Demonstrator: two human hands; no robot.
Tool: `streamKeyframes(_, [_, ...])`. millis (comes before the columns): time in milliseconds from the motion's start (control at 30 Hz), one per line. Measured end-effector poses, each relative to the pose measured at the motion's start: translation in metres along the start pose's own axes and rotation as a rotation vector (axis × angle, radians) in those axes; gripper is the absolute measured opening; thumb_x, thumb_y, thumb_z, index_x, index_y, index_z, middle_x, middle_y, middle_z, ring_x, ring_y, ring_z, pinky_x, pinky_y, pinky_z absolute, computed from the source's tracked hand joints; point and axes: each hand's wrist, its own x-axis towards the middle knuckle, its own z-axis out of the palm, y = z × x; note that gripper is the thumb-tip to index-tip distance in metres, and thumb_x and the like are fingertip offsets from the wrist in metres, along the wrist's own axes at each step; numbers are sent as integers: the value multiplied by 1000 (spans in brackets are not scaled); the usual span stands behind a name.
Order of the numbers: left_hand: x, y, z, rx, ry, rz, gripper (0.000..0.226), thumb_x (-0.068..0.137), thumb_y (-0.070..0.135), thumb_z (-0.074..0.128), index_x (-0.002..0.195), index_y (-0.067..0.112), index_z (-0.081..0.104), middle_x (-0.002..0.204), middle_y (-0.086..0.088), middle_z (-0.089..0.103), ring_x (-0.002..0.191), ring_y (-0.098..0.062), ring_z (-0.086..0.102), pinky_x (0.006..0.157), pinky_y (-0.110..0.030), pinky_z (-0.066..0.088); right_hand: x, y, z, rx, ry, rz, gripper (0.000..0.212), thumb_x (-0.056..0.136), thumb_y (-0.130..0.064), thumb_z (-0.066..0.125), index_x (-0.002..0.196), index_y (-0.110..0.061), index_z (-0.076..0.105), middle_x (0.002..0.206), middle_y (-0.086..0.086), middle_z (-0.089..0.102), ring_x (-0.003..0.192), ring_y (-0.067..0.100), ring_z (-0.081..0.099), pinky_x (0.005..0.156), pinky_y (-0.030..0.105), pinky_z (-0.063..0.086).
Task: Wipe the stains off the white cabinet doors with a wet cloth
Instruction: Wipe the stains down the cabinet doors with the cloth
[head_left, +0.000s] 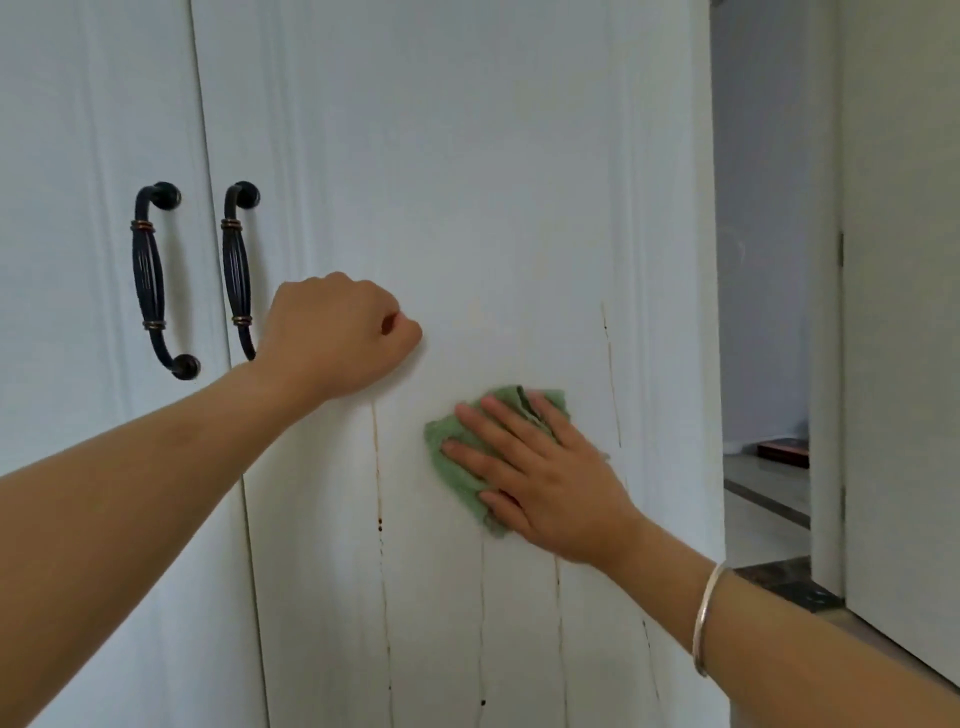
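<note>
Two white cabinet doors fill the view; the right door (467, 182) carries thin brown drip stains (382, 525) running down its lower half, and another streak (610, 364) near its right edge. A green cloth (457, 467) lies flat against this door. My right hand (540, 467) presses it there with straight, spread fingers. My left hand (337, 338) is curled into a fist, holds nothing, and rests against the same door up and to the left of the cloth.
Two dark ribbed handles flank the seam between the doors, the left handle (156, 280) and the right handle (239, 265) partly hidden by my left wrist. To the right of the cabinet a doorway (763, 312) opens onto a tiled floor.
</note>
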Motion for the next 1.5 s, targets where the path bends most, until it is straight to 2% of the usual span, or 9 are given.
streamKeyframes(167, [-17, -9, 5, -89, 11, -115, 41, 87, 28, 48, 52, 16, 31, 45, -1, 32, 44, -18, 30, 47, -25, 22, 50, 80, -28, 140, 205, 603, 55, 102, -35, 30, 154, -24, 19, 162, 5, 11, 150, 23, 5, 121, 48, 9])
streamKeyframes(333, [-30, -9, 14, -177, 45, -163, 38, 84, 30, 44, 51, 17, 33, 44, 3, 30, 44, -17, 29, 49, -26, 24, 36, 18, -4, 152, 322, 900, 57, 100, -31, 33, 154, -16, 21, 162, 10, 11, 150, 28, 8, 118, 51, 18])
streamKeyframes(600, [-45, -1, 22, -291, 122, -329, 40, 84, 28, 46, 49, 15, 31, 44, 1, 27, 43, -18, 27, 48, -26, 24, -38, -71, 20, 139, 94, 739, 60, 99, -34, 26, 155, -16, 12, 163, 10, 6, 150, 28, 7, 116, 53, 12])
streamKeyframes(700, [-50, -2, 21, -318, 95, -329, 43, 86, 23, 50, 49, 15, 30, 44, 1, 27, 44, -18, 27, 49, -27, 27, -9, -44, 12, 135, 97, 620, 60, 99, -35, 28, 155, -21, 11, 163, 6, 8, 150, 24, 6, 119, 49, 9])
streamKeyframes(867, [-57, -4, 20, -423, 90, -388, 36, 82, 30, 44, 52, 16, 28, 47, 0, 26, 47, -17, 24, 50, -28, 25, 71, -62, 3, 103, 207, 766, 58, 100, -34, 28, 155, -20, 17, 162, 6, 11, 150, 23, 7, 121, 46, 3])
streamKeyframes(1033, [-66, -9, 24, -361, 66, -343, 37, 83, 33, 43, 52, 17, 30, 46, 2, 29, 46, -18, 29, 50, -29, 26, 36, -153, 32, 55, 77, 96, 58, 97, -34, 41, 153, -24, 28, 161, 0, 16, 150, 20, 10, 120, 46, 13])
streamKeyframes(1167, [-74, -13, 28, -73, -20, -196, 39, 87, 34, 44, 53, 15, 42, 46, 1, 39, 45, -20, 37, 48, -26, 24, 33, -127, 36, -2, 59, -170, 55, 98, -35, 41, 151, -24, 31, 159, 1, 25, 149, 22, 17, 120, 43, 14])
streamKeyframes(1367, [-85, -26, 36, -60, 114, -188, 39, 79, 40, 21, 49, 16, 29, 41, 4, 26, 41, -20, 26, 47, -24, 15, 82, -21, 3, 20, 230, 284, 53, 97, -36, 40, 148, -21, 38, 157, 9, 30, 146, 27, 24, 120, 46, 11])
streamKeyframes(1500, [-86, -24, 40, -160, 166, -226, 35, 79, 37, 23, 50, 17, 27, 41, 5, 24, 40, -17, 21, 46, -25, 15, 96, -52, 7, 44, 346, 565, 54, 97, -31, 38, 150, -20, 36, 158, 9, 26, 147, 27, 20, 120, 51, 13])
